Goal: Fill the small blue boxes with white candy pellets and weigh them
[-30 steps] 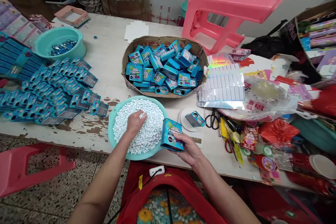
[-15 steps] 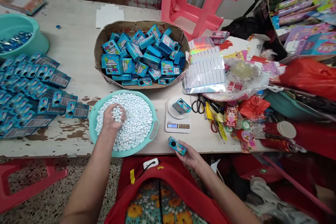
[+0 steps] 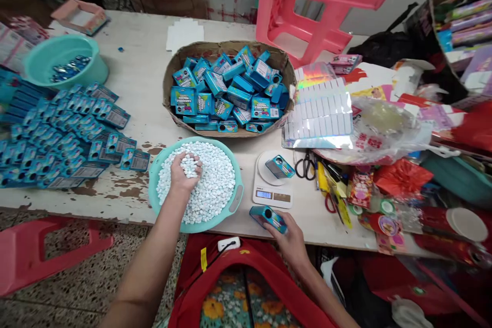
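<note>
L hand (image 3: 186,170) cups white candies (image 3: 189,165), R hand (image 3: 289,238) w/ blue box (image 3: 268,219)

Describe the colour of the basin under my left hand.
The basin is turquoise, in the head view.

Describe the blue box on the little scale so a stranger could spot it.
On the white table, find the turquoise bowl full of white pieces. Just right of it stands a white scale, the blue box on its round plate. Only this box rests on the scale; its nearest lookalike is in the right hand.
</note>
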`<action>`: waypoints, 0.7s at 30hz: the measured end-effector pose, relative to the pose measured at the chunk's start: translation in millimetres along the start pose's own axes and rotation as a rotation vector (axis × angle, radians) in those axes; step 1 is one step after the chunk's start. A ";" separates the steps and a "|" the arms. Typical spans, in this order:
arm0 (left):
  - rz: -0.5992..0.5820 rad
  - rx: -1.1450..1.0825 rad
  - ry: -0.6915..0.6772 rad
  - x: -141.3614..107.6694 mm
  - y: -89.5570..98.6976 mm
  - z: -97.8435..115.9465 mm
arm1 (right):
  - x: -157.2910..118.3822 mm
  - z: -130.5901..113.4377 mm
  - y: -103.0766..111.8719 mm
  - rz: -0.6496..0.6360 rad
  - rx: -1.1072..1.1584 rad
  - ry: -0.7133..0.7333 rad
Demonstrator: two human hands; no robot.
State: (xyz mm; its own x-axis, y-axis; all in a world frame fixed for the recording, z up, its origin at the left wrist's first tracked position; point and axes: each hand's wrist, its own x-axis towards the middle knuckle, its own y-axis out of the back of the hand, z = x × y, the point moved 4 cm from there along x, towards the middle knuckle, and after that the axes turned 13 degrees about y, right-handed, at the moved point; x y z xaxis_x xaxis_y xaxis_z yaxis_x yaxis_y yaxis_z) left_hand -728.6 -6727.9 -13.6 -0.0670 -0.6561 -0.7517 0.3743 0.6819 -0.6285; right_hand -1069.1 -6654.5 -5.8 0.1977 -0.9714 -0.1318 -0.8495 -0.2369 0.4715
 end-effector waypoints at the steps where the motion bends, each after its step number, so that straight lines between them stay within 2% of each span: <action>1: 0.017 -0.004 0.007 0.0 -0.8 -0.4 | 5.6 -13.8 5.5 0.038 0.033 -0.012; 3: 0.028 -0.014 0.026 -2.3 -5.0 -1.4 | 20.3 -45.0 12.2 0.098 0.111 -0.020; 5: 0.002 -0.023 0.032 -9.7 -13.9 -1.2 | 41.5 -79.3 8.6 0.128 0.158 0.076; 7: -0.039 -0.013 0.013 -22.9 -27.2 0.8 | 66.2 -109.4 -6.8 0.135 0.151 0.214; 10: -0.070 0.040 -0.088 -48.2 -49.7 6.0 | 97.7 -140.0 -46.9 0.033 0.077 0.421; 13: -0.068 0.112 -0.274 -65.9 -66.5 9.6 | 111.6 -153.6 -83.7 -0.077 -0.017 0.581; 15: -0.058 0.150 -0.405 -69.5 -70.6 9.6 | 113.6 -155.2 -97.8 -0.109 -0.070 0.611; 17: -0.041 0.172 -0.480 -67.8 -69.5 7.5 | 113.4 -154.5 -104.1 -0.118 -0.117 0.607; 21: -0.025 0.233 -0.545 -62.5 -64.7 4.0 | 112.6 -155.5 -105.5 -0.122 -0.161 0.596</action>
State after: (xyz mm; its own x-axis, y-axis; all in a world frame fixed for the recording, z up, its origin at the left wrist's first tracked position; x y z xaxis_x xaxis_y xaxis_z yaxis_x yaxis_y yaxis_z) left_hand -744.9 -6732.2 74.9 0.3835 -0.7844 -0.4875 0.5761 0.6157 -0.5375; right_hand -881.1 -6741.8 65.2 0.5670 -0.7694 0.2941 -0.7285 -0.3019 0.6149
